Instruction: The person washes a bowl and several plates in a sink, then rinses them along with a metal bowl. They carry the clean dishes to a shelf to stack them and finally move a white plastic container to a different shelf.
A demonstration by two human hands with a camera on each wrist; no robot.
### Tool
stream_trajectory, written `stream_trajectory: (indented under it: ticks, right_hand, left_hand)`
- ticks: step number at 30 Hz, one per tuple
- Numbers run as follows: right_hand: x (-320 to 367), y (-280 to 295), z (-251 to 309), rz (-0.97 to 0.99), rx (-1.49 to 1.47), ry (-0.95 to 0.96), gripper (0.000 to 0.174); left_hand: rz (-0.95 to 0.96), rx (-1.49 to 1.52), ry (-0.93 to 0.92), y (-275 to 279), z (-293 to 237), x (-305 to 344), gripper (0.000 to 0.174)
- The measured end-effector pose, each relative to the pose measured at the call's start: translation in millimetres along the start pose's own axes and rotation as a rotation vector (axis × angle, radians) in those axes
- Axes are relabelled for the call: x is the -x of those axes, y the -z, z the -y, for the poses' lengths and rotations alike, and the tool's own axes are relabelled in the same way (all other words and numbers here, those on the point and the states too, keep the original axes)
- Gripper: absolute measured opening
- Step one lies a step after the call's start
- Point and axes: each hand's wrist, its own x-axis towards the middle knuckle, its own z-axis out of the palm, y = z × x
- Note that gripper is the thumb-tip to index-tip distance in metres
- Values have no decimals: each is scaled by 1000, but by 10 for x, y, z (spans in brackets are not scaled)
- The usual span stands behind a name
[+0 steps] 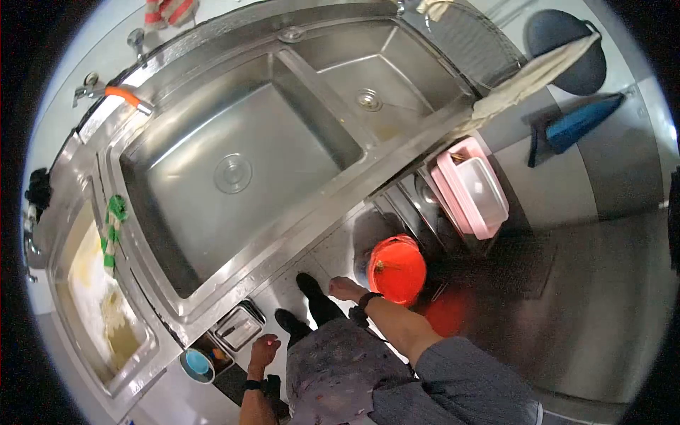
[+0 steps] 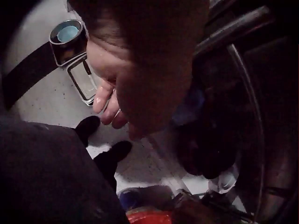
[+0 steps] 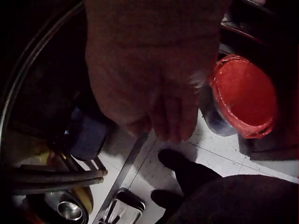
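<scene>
Low over the floor in front of the steel sink, my left hand hangs beside a rectangular metal tray. Its fingers curl loosely and hold nothing, as the left wrist view shows too. My right hand hangs a little ahead of my body, left of a bucket with a red liner. In the right wrist view its fingers point down toward the floor with nothing in them. The large sink basin has only its round drain in it.
A smaller basin adjoins on the right, and a left basin holds cloudy liquid. A green-striped cloth hangs on the divider. Pink containers stand beneath the counter's right end. An orange-tipped faucet reaches over the back rim.
</scene>
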Motion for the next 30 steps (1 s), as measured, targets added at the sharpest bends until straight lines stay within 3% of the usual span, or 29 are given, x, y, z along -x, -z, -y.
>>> stream_trajectory:
  ticks: [1,3,6,7,8,10,12,14,15,18,19,20,21,23,24,25,26,28,29,30]
  right_hand:
    - [49,6,-27,-13,-4,-8,30]
    - [136,-58,-163,76,57,45,31]
    - [232,-411,-400,-56,45,28,33]
    - [310,-357,-300,-62,42,24,33]
    - [413,-233,-121,-34,30,-52,33]
    - [524,-176,-7,-14,15,-125,33]
    - [641,-298,-12,-163,-28,46,35]
    - [702,-298,24,-165,-26,25,34]
    - [800,-167,151,-116,11,18,34]
    - [952,-53,232,-69,54,-13,35]
    - [1022,-36,221,-128,1,-61,33]
    - [1095,1,214,-190,-54,-109,31]
    - [1193,88,252,-186,-43,-183,33]
    - [1187,-19,-58,-232,5,-132,32]
    - [1205,-32,-209,-254,54,-73,32]
    - [1412,238,-259,-177,-254,-150,26]
    - [1322,178,-435,-210,-174,-169,23]
    - [1036,42,-1047,-128,629,162,20]
    - [1192,375,-999,-278,629,340,17]
    - [1252,565,-996,-290,629,343,17]
  left_hand:
    - [7,-6,-12,11,96,18,33]
    - [66,-52,139,34,189,14,26]
    - [81,-124,95,119,347,-32,22]
    - [108,-275,-259,80,737,-83,21]
    - [110,-281,-267,100,746,-93,21]
    - [47,33,-153,165,703,-109,19]
    - [8,-10,-216,230,618,-97,17]
    - [12,438,246,301,325,-8,17]
    - [27,145,-70,153,741,-139,14]
    - [93,-100,-185,255,418,21,16]
    - [82,-1,-164,299,252,145,18]
    - [137,-194,-363,264,554,122,20]
    - [170,-84,-343,235,653,162,19]
    - [315,178,-344,314,641,157,18]
    - [322,374,-166,291,716,172,19]
    - [336,412,183,356,654,148,21]
    - [343,452,541,407,607,117,24]
    - [305,128,226,482,119,184,21]
    - [184,474,607,387,109,188,19]
    - [166,424,549,404,-74,204,16]
